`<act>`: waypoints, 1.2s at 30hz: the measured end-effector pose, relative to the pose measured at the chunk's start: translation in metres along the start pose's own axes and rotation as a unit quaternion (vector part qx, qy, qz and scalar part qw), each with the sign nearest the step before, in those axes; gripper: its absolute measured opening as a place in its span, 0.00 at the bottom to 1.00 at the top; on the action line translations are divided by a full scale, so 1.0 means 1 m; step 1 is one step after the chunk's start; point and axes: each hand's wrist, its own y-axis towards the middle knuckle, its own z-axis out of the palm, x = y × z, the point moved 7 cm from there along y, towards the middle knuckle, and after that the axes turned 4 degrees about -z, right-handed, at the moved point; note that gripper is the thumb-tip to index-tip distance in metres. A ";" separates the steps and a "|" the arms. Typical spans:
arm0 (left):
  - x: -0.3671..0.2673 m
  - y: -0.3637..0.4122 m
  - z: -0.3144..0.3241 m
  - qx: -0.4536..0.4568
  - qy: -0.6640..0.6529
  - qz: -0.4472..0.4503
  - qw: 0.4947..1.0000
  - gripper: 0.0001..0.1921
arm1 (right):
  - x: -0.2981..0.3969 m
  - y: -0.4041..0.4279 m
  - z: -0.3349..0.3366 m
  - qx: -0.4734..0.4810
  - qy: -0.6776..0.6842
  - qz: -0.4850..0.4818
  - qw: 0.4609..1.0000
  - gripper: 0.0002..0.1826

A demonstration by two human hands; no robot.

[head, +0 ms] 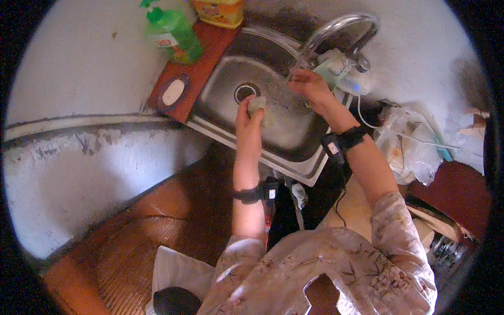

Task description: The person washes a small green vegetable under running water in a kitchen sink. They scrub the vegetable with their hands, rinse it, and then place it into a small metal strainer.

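Note:
My left hand (249,114) is over the stainless steel sink (220,86), near its drain (247,92). Between its thumb and fingers sits a small pale lump (258,103), perhaps a sponge or scrubber; blur leaves its kind unclear. My right hand (313,88) is at the sink's right side, below the outlet of the curved chrome faucet (338,23). Its fingers are bent close together at what looks like a thin stream of water. Whether they hold anything cannot be made out. Both wrists wear black bands.
A red-brown ledge (212,39) left of the sink bears a green pump bottle (173,37), a yellow container (222,13) and a white soap bar (173,93) on a dish. Clear plastic bags (417,145) and a white cable (364,114) are at the right. Walls border the sink.

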 end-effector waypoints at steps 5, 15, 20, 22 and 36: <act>0.000 0.028 0.042 0.029 0.050 0.002 0.998 0.21 | 0.012 -0.001 -0.017 -0.059 -0.107 0.116 0.986 0.15; 0.001 0.077 0.095 0.073 0.038 0.023 0.996 0.24 | 0.042 -0.016 0.056 -0.001 0.142 -0.048 0.989 0.26; 0.001 0.057 0.116 0.162 0.094 0.065 0.980 0.30 | 0.030 0.016 0.017 -0.055 0.097 -0.034 0.993 0.28; -0.021 0.076 0.098 0.087 0.092 0.029 0.992 0.28 | 0.029 -0.017 0.058 -0.068 -0.124 -0.111 0.984 0.27; 0.011 0.071 0.097 0.128 0.025 -0.050 0.990 0.31 | 0.052 -0.007 0.039 -0.082 -0.026 -0.076 0.993 0.27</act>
